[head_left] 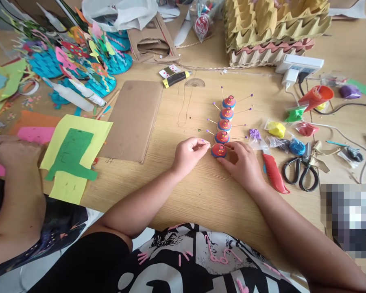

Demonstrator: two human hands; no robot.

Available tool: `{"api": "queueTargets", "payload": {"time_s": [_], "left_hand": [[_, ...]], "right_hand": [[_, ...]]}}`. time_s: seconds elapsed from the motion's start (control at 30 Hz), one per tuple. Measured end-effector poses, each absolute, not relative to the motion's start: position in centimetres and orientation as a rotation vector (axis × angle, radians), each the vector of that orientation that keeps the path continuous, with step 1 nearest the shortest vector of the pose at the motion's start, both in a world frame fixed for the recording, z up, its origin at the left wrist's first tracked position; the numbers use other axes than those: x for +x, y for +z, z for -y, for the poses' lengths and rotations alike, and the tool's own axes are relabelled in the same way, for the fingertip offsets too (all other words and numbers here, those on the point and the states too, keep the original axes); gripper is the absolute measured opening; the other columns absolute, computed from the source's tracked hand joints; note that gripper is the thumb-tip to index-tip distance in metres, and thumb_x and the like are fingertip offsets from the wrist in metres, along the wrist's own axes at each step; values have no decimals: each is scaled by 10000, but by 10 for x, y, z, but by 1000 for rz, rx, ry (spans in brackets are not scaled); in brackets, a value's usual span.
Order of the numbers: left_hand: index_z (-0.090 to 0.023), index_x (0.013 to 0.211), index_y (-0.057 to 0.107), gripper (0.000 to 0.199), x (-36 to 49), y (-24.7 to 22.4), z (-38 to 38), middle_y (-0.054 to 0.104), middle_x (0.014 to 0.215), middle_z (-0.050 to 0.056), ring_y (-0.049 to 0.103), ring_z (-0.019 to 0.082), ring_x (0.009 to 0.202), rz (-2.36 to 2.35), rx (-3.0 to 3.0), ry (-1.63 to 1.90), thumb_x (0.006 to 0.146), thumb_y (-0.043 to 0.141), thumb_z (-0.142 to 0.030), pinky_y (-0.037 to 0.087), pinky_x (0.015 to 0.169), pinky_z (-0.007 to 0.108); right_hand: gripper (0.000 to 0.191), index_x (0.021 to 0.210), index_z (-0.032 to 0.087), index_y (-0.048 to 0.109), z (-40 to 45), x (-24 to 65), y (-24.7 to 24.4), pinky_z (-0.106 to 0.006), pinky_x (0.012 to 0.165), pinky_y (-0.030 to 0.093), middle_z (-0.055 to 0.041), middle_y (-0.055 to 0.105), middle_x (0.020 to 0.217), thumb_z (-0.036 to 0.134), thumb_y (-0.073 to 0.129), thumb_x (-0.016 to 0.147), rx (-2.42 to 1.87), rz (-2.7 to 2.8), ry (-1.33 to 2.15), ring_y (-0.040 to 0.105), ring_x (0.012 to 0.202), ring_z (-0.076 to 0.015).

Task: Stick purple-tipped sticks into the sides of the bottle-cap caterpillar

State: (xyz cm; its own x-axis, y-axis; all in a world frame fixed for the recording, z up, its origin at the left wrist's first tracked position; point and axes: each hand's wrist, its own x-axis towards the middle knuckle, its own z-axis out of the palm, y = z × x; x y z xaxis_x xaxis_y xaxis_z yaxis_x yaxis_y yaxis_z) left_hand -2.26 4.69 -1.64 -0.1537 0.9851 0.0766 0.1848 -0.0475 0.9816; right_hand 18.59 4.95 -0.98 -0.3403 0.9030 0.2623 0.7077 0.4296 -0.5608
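Observation:
Several small clay figures with red tops, yellow faces and blue rims stand in a row running away from me. The nearest clay figure (218, 151) is between my hands. My left hand (189, 156) pinches a thin stick with a purple ball (203, 140) at its end, close to that figure's left side. On its right side, my right hand (242, 162) steadies it between curved thumb and fingers. Behind it, the other figures, such as the second one (222, 137), carry thin sticks with purple balls sticking out on both sides.
Scissors (305, 169), a red-handled cutter (274, 173) and bagged clay (276, 128) lie to the right. Cardboard (131, 120) and yellow-green paper (79, 150) lie left. Another person's hand (18, 150) rests at far left. Egg trays (262, 53) and a power strip (303, 63) stand behind.

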Motion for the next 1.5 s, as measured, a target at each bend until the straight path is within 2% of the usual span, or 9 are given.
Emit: {"api": "queueTargets", "payload": {"time_s": [0.27, 0.43, 0.67, 1.13, 1.5], "left_hand": [[-163, 836, 751, 121, -22, -16, -46, 811, 929, 80, 745, 172, 823, -1467, 1299, 1262, 835, 747, -284, 585, 784, 289], [-161, 832, 748, 129, -22, -14, -46, 808, 929, 85, 741, 173, 833, -1474, 1298, 1247, 842, 739, -289, 573, 802, 294], [-171, 808, 726, 101, -23, -13, -46, 787, 846, 45, 700, 140, 747, -1468, 1302, 1222, 811, 755, -268, 544, 712, 257], [-186, 722, 666, 143, -21, -8, -45, 716, 713, 7, 614, 121, 645, -1492, 1243, 1208, 766, 773, -269, 499, 646, 253], [-193, 695, 625, 173, -21, -6, -45, 682, 675, -10, 597, 117, 621, -1498, 1235, 1187, 764, 770, -257, 492, 644, 258]], "right_hand": [[528, 1317, 200, 629, -53, 182, -9, -516, 974, 545, -143, 710, 1208, 349, 798, 840, -1306, 2182, 500, 655, 1138, -341], [478, 1297, 209, 649, -54, 181, -10, -506, 967, 544, -134, 711, 1184, 355, 777, 860, -1298, 2175, 491, 658, 1103, -329], [449, 1273, 211, 658, -54, 182, -10, -488, 937, 539, -128, 715, 1156, 348, 771, 860, -1309, 2160, 518, 660, 1073, -322], [427, 1277, 245, 654, -53, 182, -9, -491, 905, 538, -121, 712, 1123, 349, 737, 871, -1320, 2159, 535, 657, 1052, -326], [430, 1273, 206, 662, -54, 183, -9, -499, 917, 542, -136, 717, 1126, 355, 742, 878, -1295, 2201, 447, 657, 1051, -327]]}}
